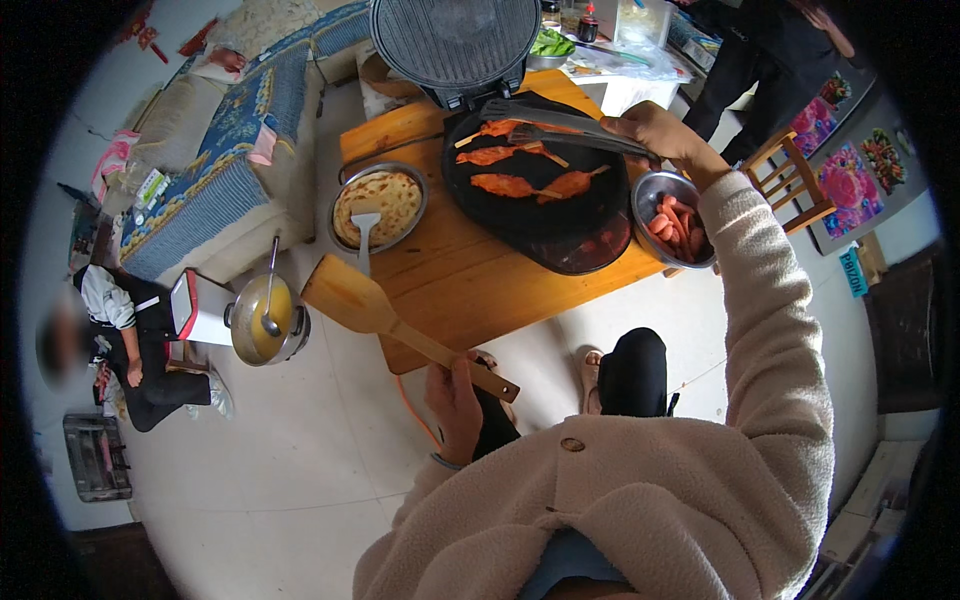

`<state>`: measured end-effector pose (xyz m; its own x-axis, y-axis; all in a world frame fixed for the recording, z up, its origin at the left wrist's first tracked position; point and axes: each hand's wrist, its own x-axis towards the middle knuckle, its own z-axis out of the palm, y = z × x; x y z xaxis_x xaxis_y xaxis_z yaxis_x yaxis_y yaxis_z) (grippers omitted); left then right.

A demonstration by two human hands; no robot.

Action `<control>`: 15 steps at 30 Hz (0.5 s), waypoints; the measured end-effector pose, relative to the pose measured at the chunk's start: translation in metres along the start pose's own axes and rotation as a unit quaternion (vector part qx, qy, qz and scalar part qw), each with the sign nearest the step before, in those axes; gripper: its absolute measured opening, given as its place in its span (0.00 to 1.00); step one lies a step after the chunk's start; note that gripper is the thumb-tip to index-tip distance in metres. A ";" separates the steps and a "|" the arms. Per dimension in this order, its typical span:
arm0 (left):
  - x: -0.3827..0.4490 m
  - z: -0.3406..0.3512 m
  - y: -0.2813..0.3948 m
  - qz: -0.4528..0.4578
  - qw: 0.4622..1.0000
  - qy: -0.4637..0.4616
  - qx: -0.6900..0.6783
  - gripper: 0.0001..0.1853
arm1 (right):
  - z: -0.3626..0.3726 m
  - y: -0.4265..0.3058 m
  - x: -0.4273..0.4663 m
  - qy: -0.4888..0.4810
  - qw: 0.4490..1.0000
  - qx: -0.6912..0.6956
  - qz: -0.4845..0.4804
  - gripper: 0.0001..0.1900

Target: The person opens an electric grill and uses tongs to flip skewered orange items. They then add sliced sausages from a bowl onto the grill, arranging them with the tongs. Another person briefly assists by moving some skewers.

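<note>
My left hand (456,409) grips the handle of a wooden spatula (360,296), its blade over the table's left front corner. With my right hand (656,135) I hold dark tongs (562,124) whose tips are over the far part of a round electric griddle (517,225), at a piece of skewered meat. Several reddish meat pieces on sticks, one a front piece (501,185), lie on the black plate. The griddle's ridged lid (455,45) stands raised. To the griddle's right sits a metal bowl (641,196) of cut sausages (676,229); to its left, flatbread (390,196) in a metal bowl under a grey spatula (365,225).
The wooden table (465,289) carries these. A pot (244,322) of yellow liquid with a ladle stands left, by a seated person (135,352). Another person (750,67) stands at the back right, near a wooden chair (802,214). An orange cable (412,409) runs down beside the table.
</note>
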<state>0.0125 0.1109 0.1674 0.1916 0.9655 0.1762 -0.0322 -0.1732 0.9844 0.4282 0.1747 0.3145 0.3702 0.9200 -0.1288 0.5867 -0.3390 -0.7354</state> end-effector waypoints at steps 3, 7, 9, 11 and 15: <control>0.000 0.001 0.001 -0.005 1.000 -0.010 -0.025 0.09 | 0.000 0.000 0.001 -0.005 1.000 0.000 0.020 0.25; -0.001 0.000 -0.002 0.018 1.000 -0.010 -0.017 0.09 | -0.017 0.007 -0.006 -0.024 0.999 0.011 0.045 0.26; -0.001 -0.004 -0.008 0.022 1.000 -0.008 0.014 0.09 | -0.029 0.015 -0.012 -0.036 0.998 -0.005 0.050 0.25; -0.002 -0.008 -0.015 0.004 1.000 -0.009 0.017 0.10 | -0.035 0.018 -0.021 -0.027 0.998 -0.011 0.063 0.24; -0.003 -0.009 -0.014 0.000 1.000 -0.021 0.023 0.09 | -0.049 0.021 -0.036 -0.027 0.998 -0.005 0.056 0.23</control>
<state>0.0038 0.1122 0.1535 0.2323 0.9569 0.1743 0.0132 -0.1823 0.9832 0.4629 0.1248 0.3361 0.3953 0.8852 -0.2452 0.5507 -0.4421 -0.7081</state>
